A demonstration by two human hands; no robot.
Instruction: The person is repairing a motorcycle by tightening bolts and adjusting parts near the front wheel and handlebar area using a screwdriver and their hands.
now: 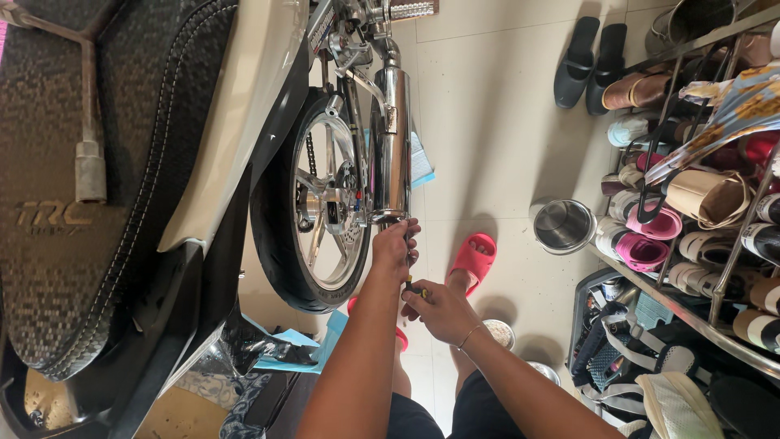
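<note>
A motorcycle stands on the left, its rear wheel point(313, 203) with a silver spoked rim beside a chrome exhaust pipe point(392, 142). My left hand point(395, 248) is closed around the shaft of a screwdriver just below the exhaust's rear end. My right hand point(439, 310) grips the same screwdriver's handle point(414, 288), dark with a yellow band. The tool's tip is hidden by my left hand. Both forearms reach up from the bottom of the view.
The black textured seat point(97, 162) holds a cross-shaped socket wrench point(88, 154). A shoe rack point(699, 187) full of footwear fills the right. A steel pot point(562, 226) and small metal bowls point(499, 332) sit on the tiled floor. My foot wears a red slipper point(474, 260).
</note>
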